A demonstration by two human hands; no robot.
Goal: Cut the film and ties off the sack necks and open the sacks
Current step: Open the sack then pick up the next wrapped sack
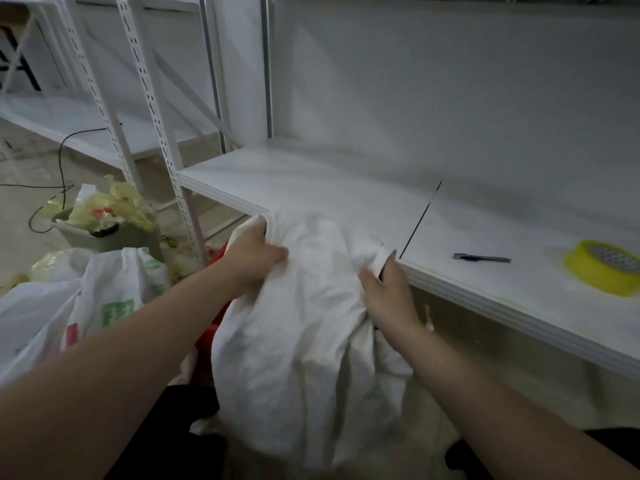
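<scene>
A white woven sack [304,341] stands in front of me, its crumpled top leaning against the edge of a white shelf board [346,181]. My left hand [254,254] grips the sack's top on the left side, fingers curled into the cloth. My right hand [388,289] pinches the sack's top on the right side, thumb and fingers closed on a fold. A dark utility knife [481,258] lies on the shelf board to the right of my hands, apart from both. No film or tie is visible on the sack's top.
A yellow tape roll [604,266] lies at the shelf's right end. On the floor to the left stand a grey bin [114,233] stuffed with yellow film scraps and a printed white plastic bag [69,306]. Something red [211,334] shows behind the sack. Perforated white rack posts [156,112] rise at left.
</scene>
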